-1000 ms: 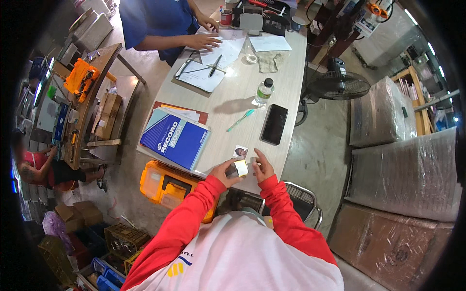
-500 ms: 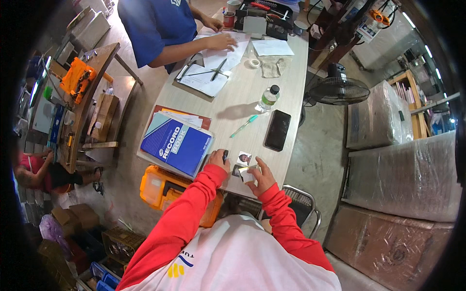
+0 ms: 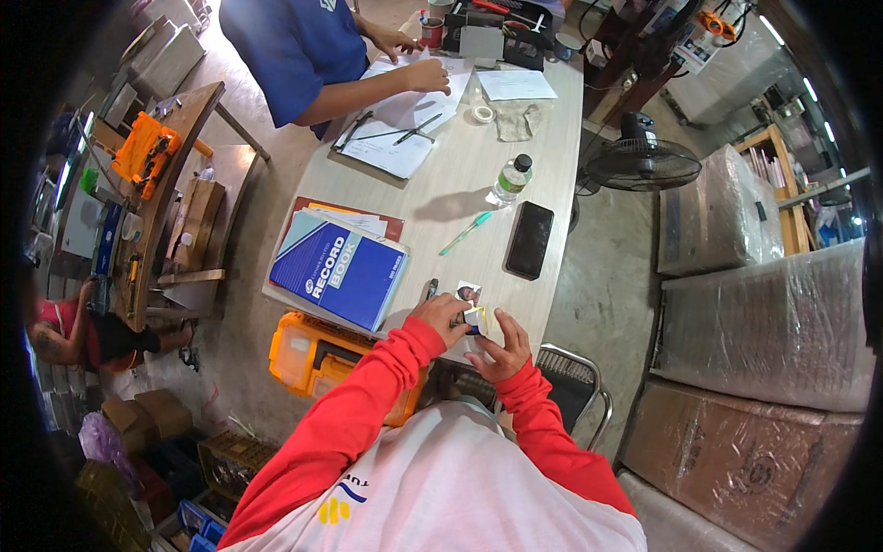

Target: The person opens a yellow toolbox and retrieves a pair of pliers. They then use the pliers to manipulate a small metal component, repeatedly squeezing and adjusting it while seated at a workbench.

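Observation:
At the near table edge, my left hand (image 3: 444,318) is closed on a small white, yellow-edged piece with a dark part (image 3: 475,318), whose exact kind I cannot make out. My right hand (image 3: 504,346) is just right of it, thumb and fingers apart, holding nothing that I can see. Just beyond the piece lies a small portrait photo (image 3: 469,292). A short black object (image 3: 431,289) rests on the table beyond my left knuckles. Left of my hands is a blue record book (image 3: 340,271) on a stack of folders.
Farther up the table (image 3: 451,235) are a green pen (image 3: 465,234), a black phone (image 3: 529,241) and a clear bottle (image 3: 510,179). Across it, a person in blue (image 3: 299,55) handles papers (image 3: 405,147). A black fan (image 3: 642,164) stands right; an orange toolbox (image 3: 308,354) sits below left.
My left hand has let go of the black object, moved right and taken the small white piece from my right hand. My right hand has opened. Across the table, the person has shifted the papers.

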